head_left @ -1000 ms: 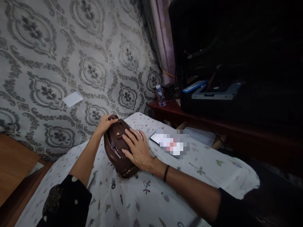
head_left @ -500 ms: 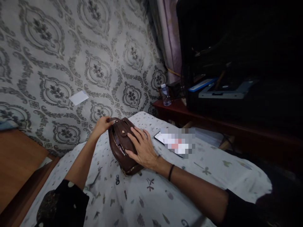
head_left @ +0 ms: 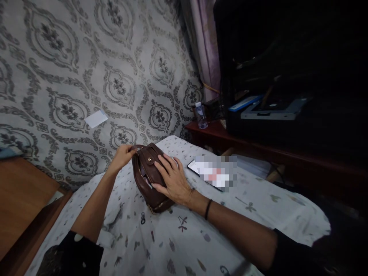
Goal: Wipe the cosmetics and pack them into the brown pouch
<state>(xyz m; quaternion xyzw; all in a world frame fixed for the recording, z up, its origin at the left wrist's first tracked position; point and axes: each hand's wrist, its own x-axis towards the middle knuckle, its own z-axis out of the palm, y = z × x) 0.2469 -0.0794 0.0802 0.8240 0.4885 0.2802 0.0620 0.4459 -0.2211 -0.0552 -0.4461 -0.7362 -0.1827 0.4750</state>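
A brown leather handbag [head_left: 152, 172] lies on a white sheet [head_left: 161, 245] printed with small plants. It has a snap flap on top and a partly open zipper, with something pale showing inside. My left hand [head_left: 123, 156] is closed at the bag's far left end, by the strap; its fingertips pinch there. My right hand [head_left: 174, 180] rests on the bag's right side with fingers spread, the thumb near the zipper opening. Right of the bag lies a phone [head_left: 197, 166] with a lit screen, partly blurred out.
A patterned wall [head_left: 71, 76] rises behind, with a white card [head_left: 96, 119] on it. A clear bottle [head_left: 201, 117] stands on a dark red shelf [head_left: 212, 132]. At the right is a dark cabinet [head_left: 287, 57]. A wooden board [head_left: 25, 199] edges the left side.
My left hand and forearm have shifted slightly left and down at the strap. My right hand, the bag and the phone have hardly moved.
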